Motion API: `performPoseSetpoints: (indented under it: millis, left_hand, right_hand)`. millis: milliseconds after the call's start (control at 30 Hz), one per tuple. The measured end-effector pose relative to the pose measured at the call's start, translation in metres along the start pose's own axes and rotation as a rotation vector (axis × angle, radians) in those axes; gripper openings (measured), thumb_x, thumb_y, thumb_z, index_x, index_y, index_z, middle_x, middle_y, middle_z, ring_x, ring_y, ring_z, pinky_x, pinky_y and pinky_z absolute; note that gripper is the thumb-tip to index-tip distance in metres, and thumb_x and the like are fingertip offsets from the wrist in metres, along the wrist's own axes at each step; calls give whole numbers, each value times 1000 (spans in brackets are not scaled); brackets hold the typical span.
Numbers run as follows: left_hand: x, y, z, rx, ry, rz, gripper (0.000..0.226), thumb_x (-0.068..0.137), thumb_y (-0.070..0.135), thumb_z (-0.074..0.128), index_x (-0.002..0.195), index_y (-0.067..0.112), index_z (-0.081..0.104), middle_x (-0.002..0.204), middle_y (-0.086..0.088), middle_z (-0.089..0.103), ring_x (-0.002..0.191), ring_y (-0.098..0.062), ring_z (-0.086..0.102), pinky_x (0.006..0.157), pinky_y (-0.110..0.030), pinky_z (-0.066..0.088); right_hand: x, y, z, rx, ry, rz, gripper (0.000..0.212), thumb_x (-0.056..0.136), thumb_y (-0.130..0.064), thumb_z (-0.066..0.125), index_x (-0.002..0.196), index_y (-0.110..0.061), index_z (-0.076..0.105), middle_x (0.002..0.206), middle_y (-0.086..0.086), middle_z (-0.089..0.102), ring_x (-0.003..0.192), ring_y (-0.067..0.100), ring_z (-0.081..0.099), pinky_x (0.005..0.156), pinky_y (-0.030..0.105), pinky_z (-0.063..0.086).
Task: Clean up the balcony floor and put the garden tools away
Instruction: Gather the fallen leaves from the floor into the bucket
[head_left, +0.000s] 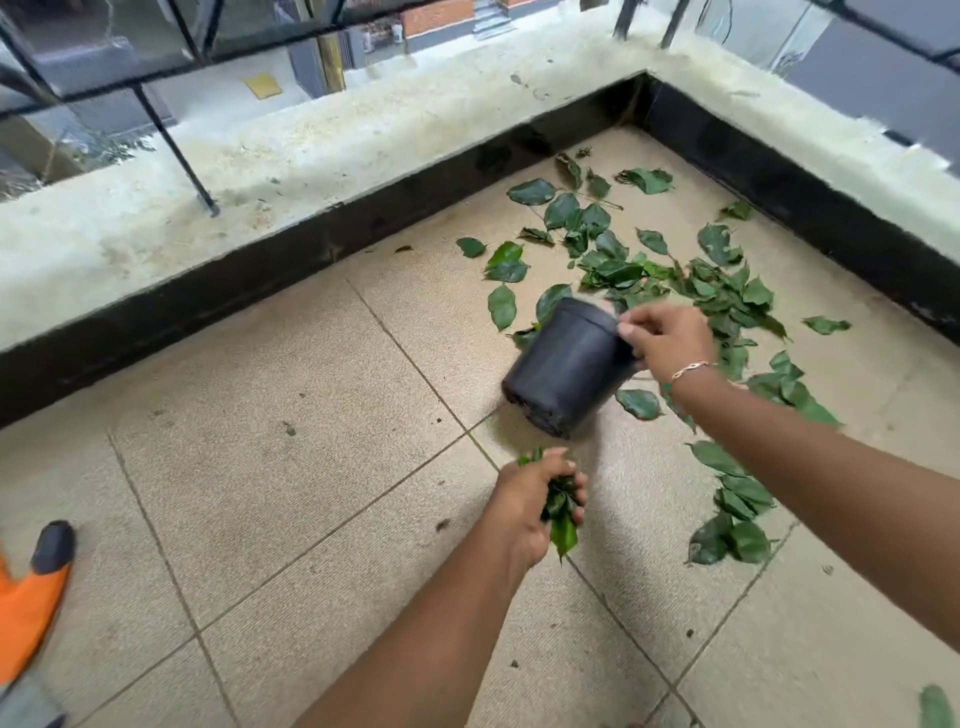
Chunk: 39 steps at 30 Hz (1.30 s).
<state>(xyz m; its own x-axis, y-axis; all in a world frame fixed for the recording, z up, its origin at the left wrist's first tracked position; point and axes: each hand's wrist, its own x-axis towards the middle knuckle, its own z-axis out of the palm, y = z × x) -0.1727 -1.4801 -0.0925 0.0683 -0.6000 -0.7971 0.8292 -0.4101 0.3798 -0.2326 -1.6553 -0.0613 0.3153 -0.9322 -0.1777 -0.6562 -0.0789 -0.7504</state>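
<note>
Pot, black plastic (566, 364): held clear of the tiled floor (291, 467), tipped so the mouth faces up and away from the person and the base points back toward them.

Right hand (667, 343): at the pot's rim, thumb and fingers curled over the lip and pinching it. The wrist carries a thin bracelet (688, 370), and the forearm reaches in from the pot's right.

Left hand (530, 501): just below the pot's base, nearer the person. The fingers are closed round a bunch of leaves (561, 512), with tips poking out above and below the fist.

Loose leaves (623, 270): scattered beyond the pot and to its right, thickest behind the rim. A second cluster lies to the pot's right, nearer the person, and one leaf sits just beside the base.

Orange glove (26, 597): far to the pot's left, cut off by the edge of view.

Concrete ledge (311, 145): behind the pot, with a dark railing above.

Step in hand, as I judge it: loading the gathered handful into the pot.
- Turn the mouth toward the left hand.
- Bring the fist right over the opening before the fingers loosen, so nothing drops back to the tiles.
- Keep the rim grip firm, because a one-sided pinch lets the pot swing.
- Set the pot down afterwards close to the thickest patch.

Most leaves remain on the floor, so the clearing looks early.
</note>
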Motion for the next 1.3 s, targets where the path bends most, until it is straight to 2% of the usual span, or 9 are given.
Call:
performPoseSetpoints:
  millis: [133,333,500,633,767,933,1100,1167,1300]
  left_hand:
    - [1,-15,9,29,0,-62,13,92,-1,48,85,6,56,57,-8,54,41,-14,49,38,-16,37]
    - [-5,-14,-3,-23,70,-69,22,90,-2,45,72,8,50,45,-5,52,36,-14,46,40,-14,33]
    - [-14,0,-27,-16,216,-4,30,86,-4,29,64,7,46,42,-4,46,35,-14,42,45,-20,31]
    - [-15,5,-40,-70,244,38,31,85,-4,29,62,10,46,44,-2,45,36,-13,40,41,-17,30]
    - [-11,2,-47,-140,293,35,22,91,1,49,70,8,52,46,-3,51,36,-13,44,38,-15,32]
    - [-17,19,-88,-201,696,195,13,95,15,54,84,8,57,57,-3,53,43,-13,43,41,-25,34]
    - [-24,39,-114,-250,793,310,20,96,24,53,83,10,51,61,-3,49,47,-14,43,37,-23,36]
    - [-20,37,-110,-246,785,311,23,96,25,54,80,10,50,60,-4,48,46,-14,43,36,-21,35]
    - [-10,30,-91,-233,741,290,26,96,24,54,75,9,51,57,-4,49,43,-14,43,36,-19,35]
  right_hand:
    - [-17,-16,29,150,-147,-86,24,86,1,60,70,-18,58,67,-3,58,61,16,58,60,27,56]
    - [-54,-55,115,390,-509,-79,31,87,7,54,66,-16,53,63,1,51,45,0,51,49,15,51]
    - [-85,-93,193,380,-767,-66,31,88,6,54,66,-15,52,64,3,51,54,12,50,52,17,51]
    - [-96,-102,216,357,-881,-81,29,85,8,55,69,-16,56,67,0,53,65,16,55,69,30,56]
    - [-69,-85,192,309,-807,-145,22,84,11,54,92,-7,64,86,3,63,83,19,58,85,35,51]
    - [-46,-10,152,-340,-717,-691,23,89,-7,54,109,-8,66,115,8,64,108,24,58,93,30,42]
    - [-85,52,149,-440,-886,-1097,38,70,-31,78,102,-14,66,128,15,55,119,33,51,98,44,41]
    - [-90,58,152,-357,-888,-1035,26,69,-25,77,90,-16,65,127,12,57,120,34,51,98,48,44]
    - [-79,46,150,-315,-709,-986,7,74,-9,70,80,-12,70,115,12,59,110,30,54,90,38,48]
